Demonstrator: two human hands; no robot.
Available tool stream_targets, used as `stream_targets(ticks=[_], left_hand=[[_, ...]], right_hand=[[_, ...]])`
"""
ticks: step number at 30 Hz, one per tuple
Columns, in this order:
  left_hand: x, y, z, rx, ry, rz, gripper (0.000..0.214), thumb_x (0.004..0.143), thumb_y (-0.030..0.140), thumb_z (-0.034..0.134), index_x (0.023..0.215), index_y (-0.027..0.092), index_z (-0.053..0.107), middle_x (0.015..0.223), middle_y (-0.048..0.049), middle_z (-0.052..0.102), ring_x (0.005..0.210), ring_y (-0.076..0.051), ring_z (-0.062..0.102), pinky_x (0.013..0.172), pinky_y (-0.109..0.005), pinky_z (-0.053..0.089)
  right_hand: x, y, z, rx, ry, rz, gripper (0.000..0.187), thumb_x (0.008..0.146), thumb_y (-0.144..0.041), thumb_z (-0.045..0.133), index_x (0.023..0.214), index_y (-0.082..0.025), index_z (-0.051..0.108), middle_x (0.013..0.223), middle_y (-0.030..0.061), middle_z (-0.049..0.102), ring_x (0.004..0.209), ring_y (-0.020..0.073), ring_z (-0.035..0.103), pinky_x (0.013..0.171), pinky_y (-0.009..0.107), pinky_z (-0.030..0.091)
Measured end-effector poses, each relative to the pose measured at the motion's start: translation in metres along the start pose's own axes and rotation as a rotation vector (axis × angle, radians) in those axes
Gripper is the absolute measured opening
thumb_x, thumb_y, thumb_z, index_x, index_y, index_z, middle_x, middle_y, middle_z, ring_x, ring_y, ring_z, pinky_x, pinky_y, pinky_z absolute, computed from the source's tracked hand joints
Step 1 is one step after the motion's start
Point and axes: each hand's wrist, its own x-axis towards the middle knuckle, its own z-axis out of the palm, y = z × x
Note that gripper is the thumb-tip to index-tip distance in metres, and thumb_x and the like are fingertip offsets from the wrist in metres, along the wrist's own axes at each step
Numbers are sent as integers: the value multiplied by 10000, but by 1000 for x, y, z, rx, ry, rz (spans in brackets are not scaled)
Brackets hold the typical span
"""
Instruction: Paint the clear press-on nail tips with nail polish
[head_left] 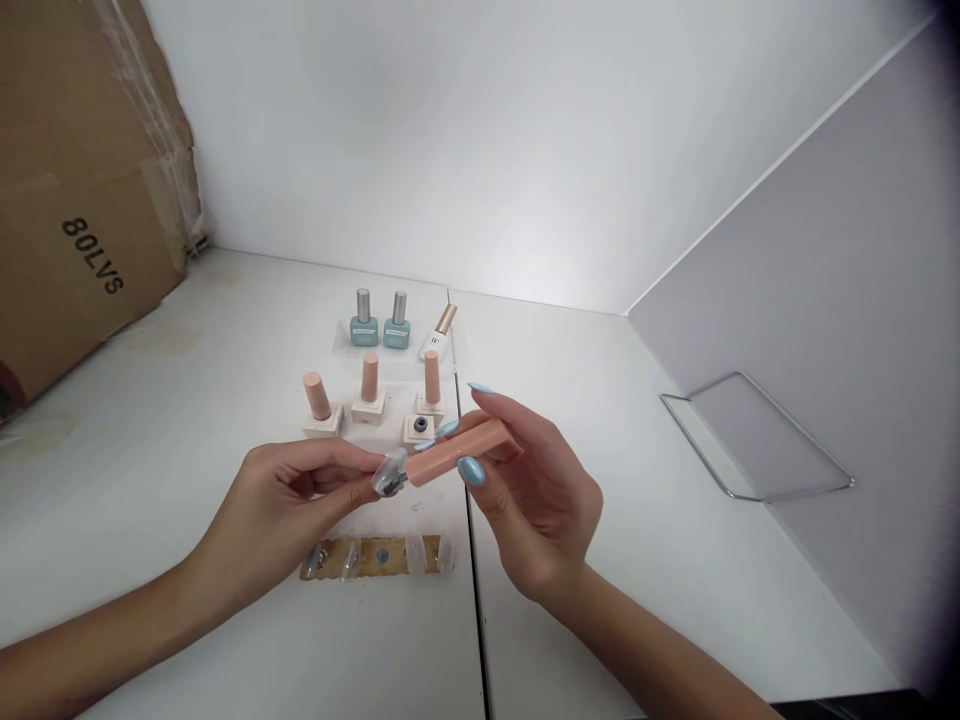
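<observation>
Pinched in my left hand [300, 500] is a clear false nail tip [388, 474], with a dark patch on it where the brush meets it. My right hand [540, 490] grips the long peach cap of a nail polish brush [457, 452], its bristles touching the nail tip. Just behind my hands stands an uncapped white polish bottle [420, 428] with a dark round neck. Below them lies a gold display strip [367, 558] carrying several clear nail tips and a bare bluish dot.
Peach-capped bottles [370, 390] stand behind my hands. Farther back, a clear tray [345, 352] holds two teal bottles [364, 328] and a leaning white one [437, 342]. A cardboard box [90, 190] fills the left; a wire frame [757, 440] lies at right. A dark seam [478, 620] divides the tabletop.
</observation>
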Motion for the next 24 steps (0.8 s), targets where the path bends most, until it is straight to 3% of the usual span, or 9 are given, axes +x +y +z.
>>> stream_targets(ticks=[7, 14, 20, 24], left_hand=[[-4, -7, -4, 17, 19, -13, 49, 769, 284, 868, 787, 329, 871, 776, 25, 854, 645, -147, 798, 579, -125, 612], [-1, -1, -3, 5, -12, -5, 64, 791, 285, 833, 792, 335, 875, 787, 23, 854, 678, -170, 811, 620, -166, 642], [-3, -4, -2, 63, 28, 14, 26, 763, 304, 858, 753, 325, 870, 705, 17, 833, 555, -152, 751, 484, -156, 580], [-4, -5, -4, 18, -8, 5, 37, 784, 300, 844, 779, 321, 874, 753, 10, 847, 653, -187, 803, 579, -191, 642]], right_hand=[[-2, 1, 2, -85, 183, 75, 459, 962, -51, 640, 1333, -315, 704, 988, 16, 768, 917, 162, 781, 866, 339, 716], [0, 0, 0, -18, -11, 1, 482, 958, -74, 634, 1384, -297, 664, 987, 43, 777, 887, 187, 764, 724, 337, 721], [1, 0, 0, -122, 147, 78, 442, 977, -78, 637, 1341, -323, 686, 982, 19, 781, 903, 175, 781, 846, 362, 723], [1, -2, 1, -59, 58, -6, 492, 965, -48, 605, 1377, -311, 662, 936, 21, 780, 866, 184, 779, 797, 368, 733]])
